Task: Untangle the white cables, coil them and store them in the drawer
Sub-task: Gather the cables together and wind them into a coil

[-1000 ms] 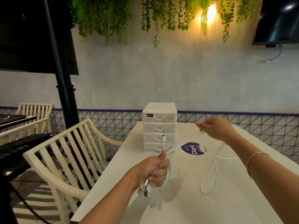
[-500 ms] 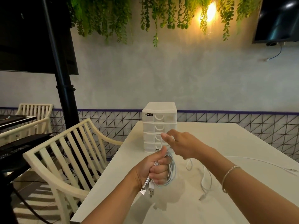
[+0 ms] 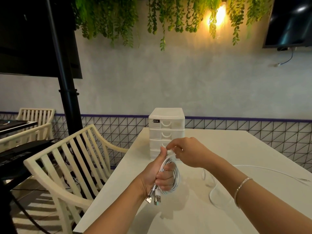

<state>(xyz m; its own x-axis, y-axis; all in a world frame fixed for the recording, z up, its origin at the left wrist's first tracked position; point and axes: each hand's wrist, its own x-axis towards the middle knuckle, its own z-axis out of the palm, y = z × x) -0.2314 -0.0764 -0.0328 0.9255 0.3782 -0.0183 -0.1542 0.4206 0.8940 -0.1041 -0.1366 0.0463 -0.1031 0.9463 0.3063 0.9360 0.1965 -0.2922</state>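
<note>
From the head view, my left hand [image 3: 156, 176] sits at the lower centre of the frame, fingers curled tight around a bundle of white cables [image 3: 170, 176] wound into loops, thumb pointing up along the top of the bundle. Two metal plugs [image 3: 153, 198] hang out below my fist. My right hand [image 3: 187, 152] is just above and to the right of it, fingertips pinching the cable where it meets the top of the coil, touching it beside my left thumb. A thin bracelet [image 3: 241, 188] circles my right wrist.

The loose length of cable [image 3: 212, 196] trails away from the coil and lies in a curve on the white worktop [image 3: 236, 142] at the lower right, with a further stretch running toward the right edge of the frame.

Behind my hands, in the middle of the frame, a small white drawer unit [image 3: 166, 125] stands on the worktop, its drawers all pushed in; my hands hide part of the lower ones.

A cream slatted chair [image 3: 67, 159] stands at the worktop's left side. Green trailing plants [image 3: 118, 19] hang across the top of the frame, with a glowing wall lamp [image 3: 219, 16] at upper right.
</note>
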